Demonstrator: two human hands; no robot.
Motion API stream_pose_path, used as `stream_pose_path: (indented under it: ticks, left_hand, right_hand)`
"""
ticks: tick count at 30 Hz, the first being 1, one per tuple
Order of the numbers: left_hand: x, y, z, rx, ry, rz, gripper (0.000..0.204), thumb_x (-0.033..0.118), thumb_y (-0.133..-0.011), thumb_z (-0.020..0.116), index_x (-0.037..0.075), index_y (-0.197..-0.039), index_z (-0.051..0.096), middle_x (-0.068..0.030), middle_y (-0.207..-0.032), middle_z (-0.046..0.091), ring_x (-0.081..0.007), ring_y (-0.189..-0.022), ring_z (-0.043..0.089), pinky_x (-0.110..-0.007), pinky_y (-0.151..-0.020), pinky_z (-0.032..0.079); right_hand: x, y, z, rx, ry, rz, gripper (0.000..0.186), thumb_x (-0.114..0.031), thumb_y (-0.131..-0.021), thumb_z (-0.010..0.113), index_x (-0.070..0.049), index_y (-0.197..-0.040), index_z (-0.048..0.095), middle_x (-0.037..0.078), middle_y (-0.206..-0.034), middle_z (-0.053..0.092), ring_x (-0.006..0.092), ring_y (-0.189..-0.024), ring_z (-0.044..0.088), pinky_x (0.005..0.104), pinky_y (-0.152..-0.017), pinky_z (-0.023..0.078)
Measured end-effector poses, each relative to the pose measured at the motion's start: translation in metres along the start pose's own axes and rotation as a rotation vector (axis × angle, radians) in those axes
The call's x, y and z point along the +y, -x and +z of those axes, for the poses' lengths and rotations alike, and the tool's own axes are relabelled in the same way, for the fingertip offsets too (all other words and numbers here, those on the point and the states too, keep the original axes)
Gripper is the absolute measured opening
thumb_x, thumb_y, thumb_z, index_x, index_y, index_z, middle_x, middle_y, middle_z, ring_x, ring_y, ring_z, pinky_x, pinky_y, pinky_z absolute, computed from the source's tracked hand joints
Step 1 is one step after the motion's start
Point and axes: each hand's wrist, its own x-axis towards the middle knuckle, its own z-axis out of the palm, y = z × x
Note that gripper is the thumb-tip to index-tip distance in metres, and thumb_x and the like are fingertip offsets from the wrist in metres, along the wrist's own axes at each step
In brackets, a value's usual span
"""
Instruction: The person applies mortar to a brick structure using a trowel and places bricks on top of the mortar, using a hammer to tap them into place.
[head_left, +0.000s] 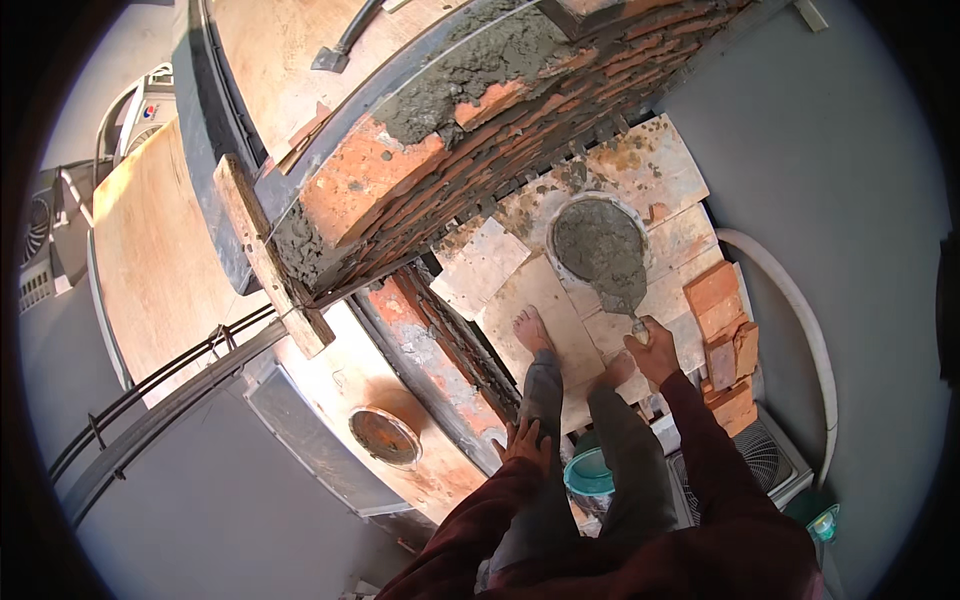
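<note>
Right of centre, right hand grips trowel, mortar-covered blade at lower rim of bucket; left hand, fingers spread, against left trouser leg, seemingly empty. Tipped blade could drop mortar onto planks; loose planks might shift underfoot.

Red and blue logo, on white fan unit, nothing legible

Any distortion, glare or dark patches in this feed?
Head view: black fisheye rim all round, long metal bars at left looking bowed; head view: plywood board near-white with glare, maroon sleeves dark, trowel distinguishable from mortar.
</note>
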Motion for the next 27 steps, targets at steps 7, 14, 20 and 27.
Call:
stream_pose_path:
  ticks: [7,14,20,27]
  left_hand:
    - [0.01,-0.034,-0.007,0.091,0.337,0.178,0.074,0.053,-0.092,0.051,0.012,-0.15,0.032,-0.0134,-0.158,0.027,-0.0364,-0.146,0.022,-0.052,-0.118,0.017]
    - [-0.035,-0.016,-0.025,0.005,0.487,0.211,0.078,0.057,-0.094,0.045,0.002,-0.148,0.034,-0.0244,-0.149,0.038,-0.0349,-0.14,0.035,-0.039,-0.116,0.027]
    - [-0.014,0.016,-0.046,0.066,0.743,0.102,0.082,0.059,-0.093,0.045,-0.003,-0.145,0.035,-0.026,-0.143,0.045,-0.0362,-0.137,0.039,-0.039,-0.114,0.031]
    - [0.039,0.014,0.021,0.167,1.163,-0.055,0.082,0.061,-0.092,0.047,-0.001,-0.145,0.038,-0.0248,-0.146,0.042,-0.0343,-0.139,0.037,-0.038,-0.115,0.028]
  right_hand:
    - [-0.266,0.029,-0.161,-0.367,0.462,-0.368,0.019,-0.01,-0.078,0.067,0.001,-0.091,0.058,0.005,-0.067,0.05,0.0129,-0.058,0.044,0.0304,-0.052,0.038]
    - [-0.482,-0.007,-0.168,-0.51,0.811,-0.643,0.033,-0.019,-0.075,0.063,0.004,-0.098,0.06,0.016,-0.064,0.055,0.0317,-0.055,0.053,0.0391,-0.055,0.044]
    - [-0.533,-0.082,-0.111,-0.298,1.208,-1.006,0.04,-0.014,-0.078,0.058,0.003,-0.114,0.055,0.021,-0.085,0.06,0.0361,-0.081,0.062,0.0432,-0.069,0.051]
    - [-0.478,-0.121,-0.058,-0.055,1.436,-1.263,0.049,-0.004,-0.077,0.061,0.003,-0.124,0.049,0.015,-0.105,0.057,0.0325,-0.101,0.06,0.0421,-0.076,0.055]
